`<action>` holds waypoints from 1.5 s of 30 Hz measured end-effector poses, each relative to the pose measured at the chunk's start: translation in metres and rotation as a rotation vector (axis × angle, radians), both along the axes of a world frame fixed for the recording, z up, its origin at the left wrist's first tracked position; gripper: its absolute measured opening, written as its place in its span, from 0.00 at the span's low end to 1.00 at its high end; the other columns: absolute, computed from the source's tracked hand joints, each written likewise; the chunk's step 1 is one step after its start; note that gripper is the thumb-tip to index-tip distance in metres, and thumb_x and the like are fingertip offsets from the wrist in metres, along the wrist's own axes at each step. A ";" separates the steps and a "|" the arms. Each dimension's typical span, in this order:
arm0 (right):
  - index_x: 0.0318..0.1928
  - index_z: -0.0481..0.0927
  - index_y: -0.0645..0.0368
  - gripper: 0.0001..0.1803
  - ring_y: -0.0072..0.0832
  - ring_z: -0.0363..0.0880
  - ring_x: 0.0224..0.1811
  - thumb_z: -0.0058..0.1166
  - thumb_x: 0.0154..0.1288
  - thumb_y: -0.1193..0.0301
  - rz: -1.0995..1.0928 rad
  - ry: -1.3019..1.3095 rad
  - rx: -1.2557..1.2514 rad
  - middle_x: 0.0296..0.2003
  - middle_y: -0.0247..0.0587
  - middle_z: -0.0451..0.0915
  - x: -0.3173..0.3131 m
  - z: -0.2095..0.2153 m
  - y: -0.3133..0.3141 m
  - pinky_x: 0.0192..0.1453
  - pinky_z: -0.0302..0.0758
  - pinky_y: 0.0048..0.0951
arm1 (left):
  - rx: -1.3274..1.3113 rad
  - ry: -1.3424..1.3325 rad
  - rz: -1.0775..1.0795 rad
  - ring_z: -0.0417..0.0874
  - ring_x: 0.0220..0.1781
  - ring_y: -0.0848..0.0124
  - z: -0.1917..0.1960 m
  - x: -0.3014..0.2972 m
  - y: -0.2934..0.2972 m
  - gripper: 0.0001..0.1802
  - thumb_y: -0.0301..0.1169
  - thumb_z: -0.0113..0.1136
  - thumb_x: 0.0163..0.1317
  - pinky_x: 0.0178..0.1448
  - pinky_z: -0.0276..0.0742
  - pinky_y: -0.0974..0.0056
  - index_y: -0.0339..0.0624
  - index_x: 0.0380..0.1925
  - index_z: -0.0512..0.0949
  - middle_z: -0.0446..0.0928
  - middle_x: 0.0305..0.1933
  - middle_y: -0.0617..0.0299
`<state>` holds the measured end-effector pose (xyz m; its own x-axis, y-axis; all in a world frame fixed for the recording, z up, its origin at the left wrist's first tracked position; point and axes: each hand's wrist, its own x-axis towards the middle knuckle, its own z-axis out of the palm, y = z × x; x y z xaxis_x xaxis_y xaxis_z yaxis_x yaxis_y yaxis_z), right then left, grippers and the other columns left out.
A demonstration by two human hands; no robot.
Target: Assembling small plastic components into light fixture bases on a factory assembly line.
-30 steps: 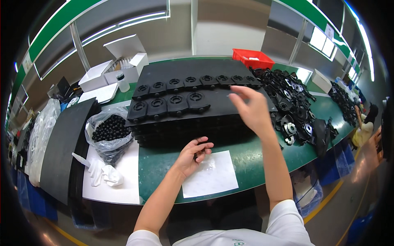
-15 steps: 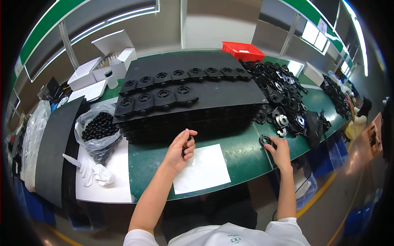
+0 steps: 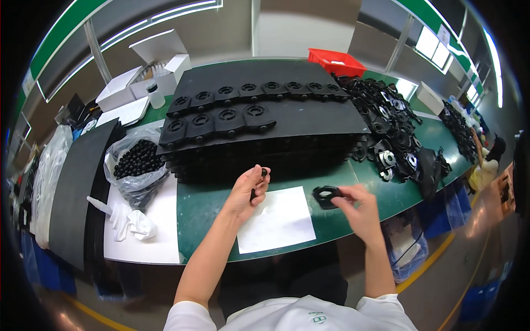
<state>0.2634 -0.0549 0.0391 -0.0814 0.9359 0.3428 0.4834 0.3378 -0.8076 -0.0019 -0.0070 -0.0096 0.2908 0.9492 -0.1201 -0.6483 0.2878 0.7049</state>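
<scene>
We pinch a small black ball [image 3: 264, 172] between the thumb and forefinger of our left hand [image 3: 247, 190], the other fingers curled loosely under it, so the piece sits out at the fingertips where it can be seen and turned. Our right hand [image 3: 358, 208] is closed by the fingertips on the rim of a black ring-shaped plastic part [image 3: 327, 196], held flat and level with its open centre facing up. Both grips hover just above the white paper sheet [image 3: 276, 220] on the green bench [image 3: 204, 212], the ring off the sheet's right edge, the ball above its upper left corner, well apart from each other.

Beyond the left hand stands a stack of black trays [image 3: 265, 124] carrying rows of the same kind of part. Left of that grip a clear bag of black balls [image 3: 135, 163] lies open at the top, within easy reach. Past the right hand, a loose heap of black parts [image 3: 395, 129] spreads along the bench.
</scene>
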 end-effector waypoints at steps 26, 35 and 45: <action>0.40 0.70 0.64 0.06 0.28 0.72 0.29 0.47 0.63 0.79 0.155 0.214 -0.144 0.29 0.41 0.74 -0.077 -0.061 -0.007 0.34 0.69 0.25 | 0.008 -0.054 0.038 0.62 0.22 0.85 0.000 0.003 0.002 0.12 0.27 0.60 0.57 0.17 0.53 0.81 0.43 0.42 0.75 0.75 0.38 0.64; 0.40 0.71 0.65 0.08 0.41 0.73 0.35 0.49 0.58 0.81 0.238 -0.056 0.091 0.32 0.47 0.73 -0.084 -0.052 -0.011 0.39 0.70 0.31 | 0.024 -0.003 -0.005 0.62 0.24 0.83 0.003 0.003 -0.001 0.16 0.25 0.58 0.58 0.17 0.54 0.81 0.44 0.48 0.74 0.74 0.43 0.63; 0.47 0.70 0.54 0.08 0.24 0.73 0.45 0.42 0.68 0.74 0.277 1.085 -0.376 0.44 0.35 0.75 -0.057 -0.067 0.010 0.51 0.69 0.28 | 0.026 0.161 -0.092 0.61 0.21 0.86 0.008 0.013 -0.006 0.09 0.29 0.61 0.58 0.19 0.51 0.79 0.41 0.37 0.75 0.71 0.29 0.72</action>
